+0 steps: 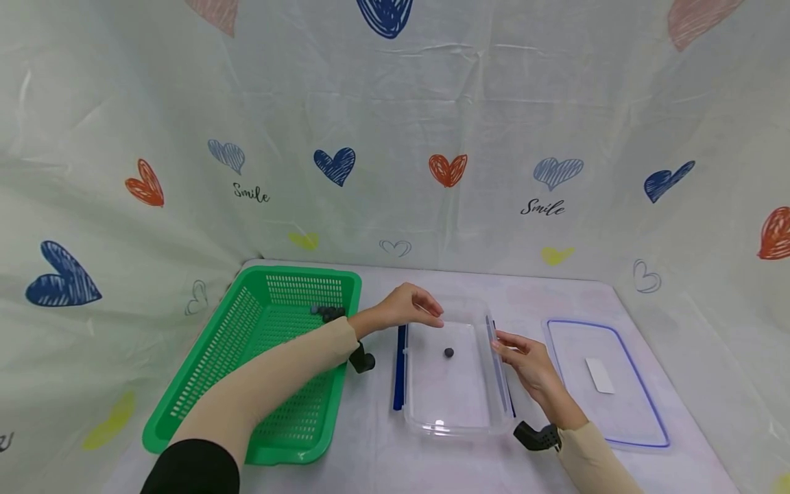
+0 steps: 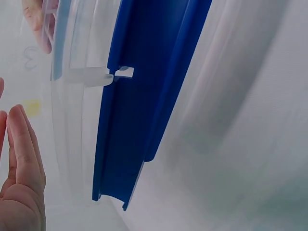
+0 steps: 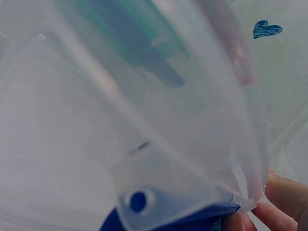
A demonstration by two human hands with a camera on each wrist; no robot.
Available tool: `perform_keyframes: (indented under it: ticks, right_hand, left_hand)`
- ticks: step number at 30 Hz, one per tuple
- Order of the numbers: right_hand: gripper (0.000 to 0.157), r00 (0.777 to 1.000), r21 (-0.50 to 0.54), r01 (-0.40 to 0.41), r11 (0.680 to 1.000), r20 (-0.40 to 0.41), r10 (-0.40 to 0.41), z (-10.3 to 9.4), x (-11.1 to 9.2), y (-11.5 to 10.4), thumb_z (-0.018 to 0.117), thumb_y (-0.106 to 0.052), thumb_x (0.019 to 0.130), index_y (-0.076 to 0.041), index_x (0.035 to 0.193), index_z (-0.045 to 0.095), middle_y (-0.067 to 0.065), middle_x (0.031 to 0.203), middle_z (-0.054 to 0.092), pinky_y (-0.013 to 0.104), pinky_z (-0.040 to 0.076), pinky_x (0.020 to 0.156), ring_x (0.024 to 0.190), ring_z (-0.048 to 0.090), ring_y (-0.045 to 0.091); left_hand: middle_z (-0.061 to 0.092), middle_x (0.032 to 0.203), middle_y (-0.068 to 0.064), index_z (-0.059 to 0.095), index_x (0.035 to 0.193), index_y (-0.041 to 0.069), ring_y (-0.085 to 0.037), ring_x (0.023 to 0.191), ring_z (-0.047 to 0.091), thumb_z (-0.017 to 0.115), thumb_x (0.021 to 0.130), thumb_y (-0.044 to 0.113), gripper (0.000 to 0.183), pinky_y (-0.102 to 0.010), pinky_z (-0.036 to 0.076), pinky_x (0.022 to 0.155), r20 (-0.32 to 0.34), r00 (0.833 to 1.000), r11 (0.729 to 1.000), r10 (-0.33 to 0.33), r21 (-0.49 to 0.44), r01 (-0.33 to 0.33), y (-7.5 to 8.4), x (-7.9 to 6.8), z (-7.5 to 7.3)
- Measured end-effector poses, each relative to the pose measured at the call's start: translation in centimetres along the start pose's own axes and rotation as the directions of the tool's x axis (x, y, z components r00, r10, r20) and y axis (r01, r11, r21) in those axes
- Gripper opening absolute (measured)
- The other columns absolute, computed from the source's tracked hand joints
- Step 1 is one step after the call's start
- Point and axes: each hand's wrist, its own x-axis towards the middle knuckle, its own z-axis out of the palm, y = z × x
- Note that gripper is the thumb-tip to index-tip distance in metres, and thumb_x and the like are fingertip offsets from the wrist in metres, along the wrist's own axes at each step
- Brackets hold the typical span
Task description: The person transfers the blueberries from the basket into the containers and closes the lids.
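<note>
Fingers of the left hand are held loosely bent, nothing seen gripped, above the clear box; its side is pinched at two o'clock by the right hand. Near its centre, a dark ball is seen; at its nine o'clock, a green basket.

we saw a pale-covered table, a green basket standing at left, a clear box mid-table, a blue-edged lid lying at right

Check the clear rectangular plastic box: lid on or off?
Off: the blue-rimmed clear plastic lid lies right of the box, its top uncovered.
</note>
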Motion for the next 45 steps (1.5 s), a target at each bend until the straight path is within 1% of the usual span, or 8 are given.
perform_keyframes:
  ticks: [6, 13, 20, 27, 31, 36, 41, 45]
  right_hand:
    - [0.055, 1.000, -0.001, 0.000, 1.000, -0.001, 0.000, 0.1, 0.2, 0.1, 0.069, -0.020, 0.084, 0.006, 0.128, 0.049, 0.010, 0.113, 0.051, 0.020, 0.049, 0.078, 0.086, 0.058, 0.010]
    - [0.054, 1.000, 0.000, -0.001, 1.000, -0.006, 0.001, 0.2, 0.3, 0.1, 0.070, -0.019, 0.083, 0.006, 0.127, 0.050, 0.009, 0.111, 0.051, 0.019, 0.049, 0.076, 0.085, 0.058, 0.011]
    - [0.055, 1.000, -0.009, 0.023, 1.000, 0.020, -0.023, 0.1, 0.1, 0.0, 0.068, -0.019, 0.085, 0.008, 0.128, 0.048, 0.007, 0.110, 0.052, 0.020, 0.050, 0.077, 0.089, 0.058, 0.014]
    - [0.056, 1.000, 0.006, 0.001, 1.000, 0.001, -0.001, 0.2, 0.1, 0.0, 0.069, -0.020, 0.083, 0.007, 0.128, 0.049, 0.009, 0.113, 0.052, 0.020, 0.050, 0.077, 0.086, 0.058, 0.011]
    - [0.057, 1.000, 0.002, 0.001, 1.000, 0.004, -0.001, 0.1, 0.2, 0.0, 0.070, -0.021, 0.083, 0.007, 0.128, 0.049, 0.009, 0.113, 0.052, 0.020, 0.050, 0.077, 0.086, 0.057, 0.011]
    - [0.057, 1.000, 0.012, -0.008, 1.000, 0.002, 0.008, 0.1, 0.2, 0.1, 0.070, -0.020, 0.083, 0.006, 0.128, 0.049, 0.008, 0.111, 0.053, 0.020, 0.050, 0.077, 0.086, 0.059, 0.009]
    - [0.057, 1.000, 0.013, -0.008, 1.000, 0.009, 0.008, 0.0, 0.0, 0.1, 0.070, -0.020, 0.083, 0.007, 0.129, 0.048, 0.009, 0.113, 0.051, 0.019, 0.049, 0.078, 0.086, 0.059, 0.009]
    - [0.056, 1.000, 0.013, -0.009, 1.000, 0.016, 0.009, 0.0, -0.1, 0.0, 0.069, -0.019, 0.084, 0.007, 0.129, 0.047, 0.010, 0.115, 0.050, 0.019, 0.049, 0.078, 0.087, 0.058, 0.009]
  left_hand:
    - [0.068, 0.094, 0.003, 0.072, 0.092, 0.016, -0.008, 0.085, 0.064, 0.079, 0.073, 0.025, 0.022, -0.024, 0.053, 0.073, -0.024, 1.000, 1.000, -0.002, -0.003, 0.002, 0.5, -0.1, -0.6]
    - [0.068, 0.101, -0.006, 0.070, 0.098, 0.011, -0.014, 0.090, 0.064, 0.079, 0.073, 0.020, 0.028, -0.027, 0.053, 0.076, -0.053, 0.999, 0.999, 0.010, -0.050, -0.013, 1.3, -0.2, -1.6]
    - [0.067, 0.098, 0.003, 0.070, 0.097, 0.016, -0.009, 0.090, 0.063, 0.078, 0.074, 0.028, 0.027, -0.025, 0.052, 0.076, -0.078, 0.997, 0.999, -0.010, -0.045, 0.007, 2.0, -0.4, -2.6]
    - [0.066, 0.099, 0.001, 0.070, 0.099, 0.014, -0.012, 0.089, 0.064, 0.078, 0.074, 0.030, 0.030, -0.027, 0.053, 0.076, -0.112, 0.994, 0.994, 0.008, -0.106, -0.019, 2.0, -0.4, -4.1]
    - [0.066, 0.100, 0.000, 0.069, 0.100, 0.015, -0.014, 0.088, 0.064, 0.078, 0.074, 0.030, 0.032, -0.029, 0.053, 0.076, -0.141, 0.990, 0.991, -0.013, -0.135, -0.007, 2.3, -0.8, -5.2]
    - [0.067, 0.102, -0.005, 0.068, 0.102, 0.012, -0.016, 0.088, 0.065, 0.077, 0.075, 0.025, 0.031, -0.035, 0.053, 0.078, -0.171, 0.985, 0.985, -0.008, -0.174, -0.023, 2.7, -1.6, -6.5]
    - [0.065, 0.104, -0.011, 0.068, 0.104, 0.006, -0.019, 0.090, 0.065, 0.076, 0.077, 0.017, 0.030, -0.033, 0.053, 0.078, -0.191, 0.981, 0.972, 0.017, -0.228, -0.062, 2.4, -2.5, -7.8]
    - [0.065, 0.104, -0.010, 0.068, 0.104, 0.007, -0.021, 0.091, 0.064, 0.077, 0.076, 0.017, 0.030, -0.033, 0.053, 0.078, -0.219, 0.976, 0.966, 0.000, -0.251, -0.056, 2.1, -3.2, -8.7]
